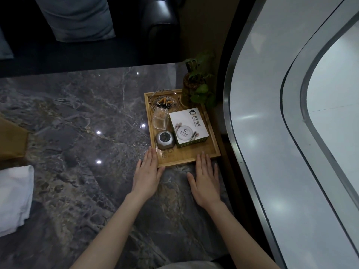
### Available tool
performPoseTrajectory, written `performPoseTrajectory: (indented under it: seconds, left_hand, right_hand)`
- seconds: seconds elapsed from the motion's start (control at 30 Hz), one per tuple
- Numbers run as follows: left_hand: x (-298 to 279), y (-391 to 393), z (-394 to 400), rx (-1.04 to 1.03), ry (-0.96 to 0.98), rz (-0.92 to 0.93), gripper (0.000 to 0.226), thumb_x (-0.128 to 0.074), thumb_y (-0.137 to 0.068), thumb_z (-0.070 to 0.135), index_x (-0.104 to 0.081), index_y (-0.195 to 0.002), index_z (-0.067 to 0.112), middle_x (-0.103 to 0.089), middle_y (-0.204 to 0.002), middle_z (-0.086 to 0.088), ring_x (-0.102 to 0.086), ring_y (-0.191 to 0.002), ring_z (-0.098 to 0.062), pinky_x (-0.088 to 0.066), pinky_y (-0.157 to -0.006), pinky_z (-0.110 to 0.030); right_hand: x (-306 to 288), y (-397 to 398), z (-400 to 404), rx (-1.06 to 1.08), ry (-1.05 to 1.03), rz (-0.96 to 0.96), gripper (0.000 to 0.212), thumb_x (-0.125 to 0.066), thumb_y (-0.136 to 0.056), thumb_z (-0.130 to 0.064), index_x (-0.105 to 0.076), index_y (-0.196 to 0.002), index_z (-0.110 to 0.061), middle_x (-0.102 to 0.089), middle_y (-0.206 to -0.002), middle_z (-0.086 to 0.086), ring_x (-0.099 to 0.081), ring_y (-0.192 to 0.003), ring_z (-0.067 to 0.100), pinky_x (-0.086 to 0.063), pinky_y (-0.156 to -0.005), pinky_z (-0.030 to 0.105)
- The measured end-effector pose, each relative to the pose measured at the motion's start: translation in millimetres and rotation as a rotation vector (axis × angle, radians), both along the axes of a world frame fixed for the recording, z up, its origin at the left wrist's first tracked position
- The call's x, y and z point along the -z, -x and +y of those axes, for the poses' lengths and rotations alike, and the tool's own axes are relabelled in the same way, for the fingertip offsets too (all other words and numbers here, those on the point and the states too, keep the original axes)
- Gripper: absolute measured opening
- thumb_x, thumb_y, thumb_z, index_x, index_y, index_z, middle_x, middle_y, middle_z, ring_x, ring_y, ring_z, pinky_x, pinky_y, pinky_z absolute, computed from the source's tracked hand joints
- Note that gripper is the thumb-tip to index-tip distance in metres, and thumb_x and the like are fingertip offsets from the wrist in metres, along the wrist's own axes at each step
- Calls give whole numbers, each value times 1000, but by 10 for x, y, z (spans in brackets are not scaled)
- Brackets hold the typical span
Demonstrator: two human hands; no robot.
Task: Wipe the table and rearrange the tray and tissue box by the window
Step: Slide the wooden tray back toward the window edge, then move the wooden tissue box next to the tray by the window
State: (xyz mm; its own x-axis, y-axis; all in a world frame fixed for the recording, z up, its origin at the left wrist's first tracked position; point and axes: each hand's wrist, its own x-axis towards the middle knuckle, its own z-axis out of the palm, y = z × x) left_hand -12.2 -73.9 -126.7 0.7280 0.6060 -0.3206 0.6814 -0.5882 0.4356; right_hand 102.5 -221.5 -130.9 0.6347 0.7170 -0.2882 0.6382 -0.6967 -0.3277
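A wooden tray (196, 155) sits on the dark marble table (77, 123) at its right side, close to the window (291, 94). In the tray stands a white tissue box (187, 128) with green sides. My left hand (147, 173) lies flat on the table, fingertips against the tray's near left corner. My right hand (206, 178) lies flat too, fingertips touching the tray's near edge. Both hands have straight fingers and hold nothing. A folded white cloth (13, 199) rests on the table at the far left.
The tray also holds a glass ashtray (164, 101) with cigarette butts, a clear toothpick box (160, 121) and a grey metal device (165, 139). A potted plant (198, 84) stands at the tray's far right corner. A dark sofa (97, 35) with cushions lies beyond the table.
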Motion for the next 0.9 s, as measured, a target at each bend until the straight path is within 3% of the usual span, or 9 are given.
performPoseTrajectory:
  seconds: [0.17, 0.3, 0.37, 0.43, 0.5, 0.6, 0.7, 0.83, 0.9]
  left_hand:
    - [-26, -2, 10, 10, -10, 19, 68, -27, -95, 41, 9, -144, 11, 5, -157, -5, 3, -145, -16, -1, -117, -36]
    - [-60, 8, 40, 35, -36, 40, 67, -27, -95, 43, 5, -145, 12, 2, -157, -5, 1, -145, -16, -3, -117, -37]
    - [-99, 17, 69, 38, -12, 33, 65, -28, -95, 43, 0, -146, 13, -2, -158, -4, -3, -145, -16, -7, -117, -39]
    - [-157, 29, 103, 11, 52, -6, 63, -31, -95, 42, -6, -146, 15, -10, -157, -5, -12, -144, -19, -14, -117, -40]
    - [-243, 58, 134, -67, 110, -87, 58, -36, -95, 38, -16, -145, 16, -21, -154, -6, -24, -140, -22, -25, -114, -40]
    - [-391, 157, 211, -227, 112, -190, 42, -41, -94, 30, -45, -131, 11, -50, -135, -9, -48, -120, -23, -39, -97, -34]
    - [-519, 337, 369, -305, 80, -201, 30, -45, -93, 30, -63, -109, 13, -66, -109, -10, -59, -99, -23, -44, -82, -34]
    - [-649, 696, 676, -401, 53, -190, 27, -50, -90, 30, -68, -99, 13, -71, -102, -12, -62, -98, -30, -49, -83, -39]
    - [-731, 927, 829, -436, 34, -197, 26, -51, -89, 30, -69, -98, 12, -71, -101, -14, -63, -98, -31, -49, -83, -39]
  right_hand:
    - [-21, 3, 7, -3, 4, -26, 78, 4, -80, -55, 6, -147, -14, 4, -159, 4, 13, -143, 12, 12, -115, 37]
    - [-102, -12, 109, 76, -51, -83, 79, 3, -82, -49, -24, -144, -9, -27, -154, 9, -15, -145, 18, 4, -116, 41]
    - [-133, -19, 178, 125, -68, -119, 72, -7, -87, -46, -40, -136, -6, -43, -145, 12, -31, -139, 23, -3, -117, 43]
    - [-168, -28, 244, 130, -82, -163, 49, -29, -94, -36, -54, -122, -4, -57, -130, 15, -46, -127, 28, -20, -113, 46]
    - [-238, -22, 340, 101, -91, -189, 32, -43, -93, -26, -63, -104, -5, -66, -112, 15, -56, -109, 31, -37, -98, 44]
    - [-359, 22, 530, 23, -103, -175, 26, -44, -91, -23, -65, -85, -6, -68, -91, 13, -60, -90, 29, -43, -77, 38]
    - [-446, 146, 759, -71, -143, -108, 29, -43, -91, -23, -60, -73, -9, -67, -78, 12, -63, -73, 28, -40, -59, 31]
    - [-535, 447, 1115, -152, -163, -54, 34, -41, -93, -27, -61, -76, -6, -69, -80, 18, -64, -74, 36, -34, -56, 31]
    - [-598, 643, 1312, -178, -173, -11, 32, -41, -92, -26, -61, -78, -5, -69, -83, 17, -64, -78, 36, -39, -57, 34]
